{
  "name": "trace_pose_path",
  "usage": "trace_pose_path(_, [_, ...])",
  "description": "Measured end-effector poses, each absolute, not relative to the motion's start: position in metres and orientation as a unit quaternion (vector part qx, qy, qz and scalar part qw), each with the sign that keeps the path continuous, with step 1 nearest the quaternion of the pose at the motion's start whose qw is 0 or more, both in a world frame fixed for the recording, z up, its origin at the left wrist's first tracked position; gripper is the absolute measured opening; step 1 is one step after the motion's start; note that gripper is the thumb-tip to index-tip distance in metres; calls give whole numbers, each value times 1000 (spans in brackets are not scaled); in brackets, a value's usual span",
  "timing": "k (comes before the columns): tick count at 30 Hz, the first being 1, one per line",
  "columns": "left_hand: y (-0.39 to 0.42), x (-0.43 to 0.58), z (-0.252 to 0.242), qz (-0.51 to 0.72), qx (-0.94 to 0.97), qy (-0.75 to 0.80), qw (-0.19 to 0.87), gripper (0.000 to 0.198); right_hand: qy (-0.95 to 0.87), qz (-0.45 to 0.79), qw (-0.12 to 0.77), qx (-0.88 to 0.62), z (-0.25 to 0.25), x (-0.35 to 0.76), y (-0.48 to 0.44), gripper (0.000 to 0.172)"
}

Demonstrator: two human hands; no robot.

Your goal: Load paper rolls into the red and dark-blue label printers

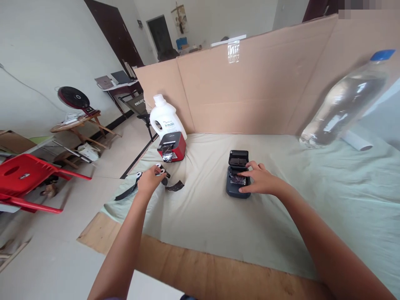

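Observation:
My left hand (150, 179) is at the left side of the cloth, its fingers closed on a small black roll with a white end (161, 171). A loose dark strip (175, 186) curls out on the cloth beside it, and another roll with a trailing black strip (128, 191) lies to its left. My right hand (261, 179) grips the right side of a small dark-blue label printer (237, 192), thumb on its front top and fingers at the compartment. The printer's lid (238, 158) stands open. A shiny dark strip (238, 179) lies across its opening.
A red-and-black box-shaped printer (178, 148) with a shiny strip sits before a white jug (168, 118). A cardboard panel (243, 91) stands behind. A large clear bottle (346, 104) leans at right, near a white tube (358, 141). The wooden edge (187, 254) is in front.

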State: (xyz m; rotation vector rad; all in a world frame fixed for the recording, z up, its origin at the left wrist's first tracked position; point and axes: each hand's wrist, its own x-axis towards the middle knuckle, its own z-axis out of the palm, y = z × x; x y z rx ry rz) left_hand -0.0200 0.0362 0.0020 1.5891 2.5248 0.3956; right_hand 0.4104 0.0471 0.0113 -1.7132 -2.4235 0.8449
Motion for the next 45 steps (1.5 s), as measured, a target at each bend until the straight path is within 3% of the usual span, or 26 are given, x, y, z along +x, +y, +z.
trace_pose_path(5, [33, -32, 9, 145, 532, 833, 34, 29, -785, 293, 5, -546, 20, 417, 41, 79])
trace_pose_path(13, [21, -86, 0, 81, 502, 860, 35, 44, -769, 286, 37, -570, 29, 444, 47, 71])
trace_pose_path(16, [21, -75, 4, 87, 522, 848, -26, 48, -758, 289, 97, -577, 25, 453, 55, 68])
trace_pose_path(19, [17, -15, 7, 183, 617, 754, -131, 38, -725, 313, 197, -581, 15, 452, 66, 65])
trace_pose_path(22, [9, 79, -2, 227, 793, 561, -72, 30, -660, 356, 310, -584, -3, 443, 78, 66])
trace_pose_path(24, [7, 136, -13, 186, 875, 443, -59, 39, -630, 384, 372, -563, -18, 436, 86, 67])
trace_pose_path(28, [12, 192, -36, 190, 900, 384, -81, 37, -633, 385, 442, -505, -40, 425, 94, 58])
trace_pose_path(38, [9, 198, -57, 252, 884, 367, -139, 30, -687, 348, 434, -467, -34, 425, 78, 33])
trace_pose_path(45, [7, 200, -62, 244, 886, 374, -122, 33, -735, 394, 313, -454, -26, 434, 69, 35])
